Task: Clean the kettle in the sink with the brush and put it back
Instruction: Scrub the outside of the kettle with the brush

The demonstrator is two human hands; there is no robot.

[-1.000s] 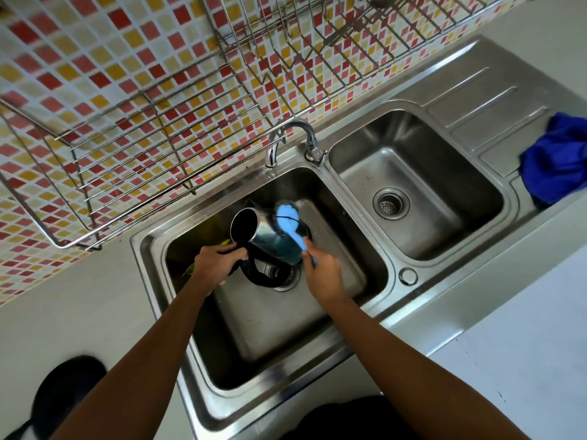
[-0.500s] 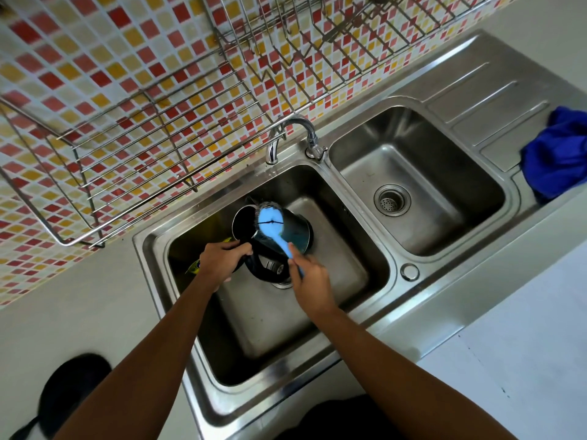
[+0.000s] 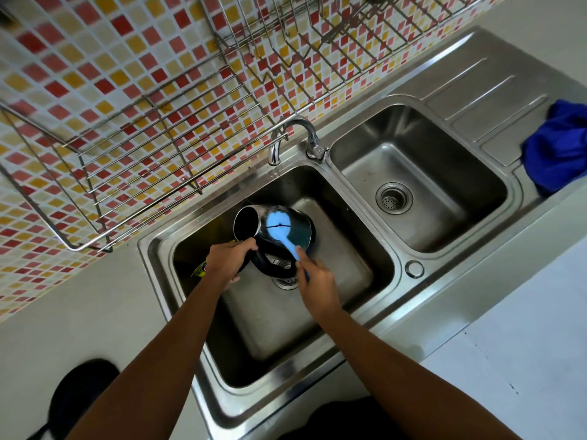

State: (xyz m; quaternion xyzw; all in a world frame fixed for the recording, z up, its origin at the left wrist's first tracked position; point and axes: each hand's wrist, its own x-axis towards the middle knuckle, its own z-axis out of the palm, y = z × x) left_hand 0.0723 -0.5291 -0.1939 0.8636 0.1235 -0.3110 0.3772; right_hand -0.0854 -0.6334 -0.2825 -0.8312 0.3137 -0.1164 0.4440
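A steel kettle (image 3: 251,222) with a black handle lies tipped on its side over the drain of the left sink basin (image 3: 343,249), its open mouth facing up and left. My left hand (image 3: 227,265) grips the black handle near the rim. My right hand (image 3: 316,287) holds the handle of a light blue brush (image 3: 279,225), whose head rests against the kettle's steel side. The kettle's base is partly hidden behind the brush.
The tap (image 3: 293,136) arches over the left basin's back edge. The right basin (image 3: 419,173) has a drain strainer. A blue cloth (image 3: 559,154) lies on the drainboard at the right. A wire dish rack (image 3: 158,122) hangs on the tiled wall. Something yellow (image 3: 199,268) lies under my left hand.
The brush head has slid from the kettle's right end toward its mouth, then back a little along the steel side. My left hand keeps its grip on the handle.
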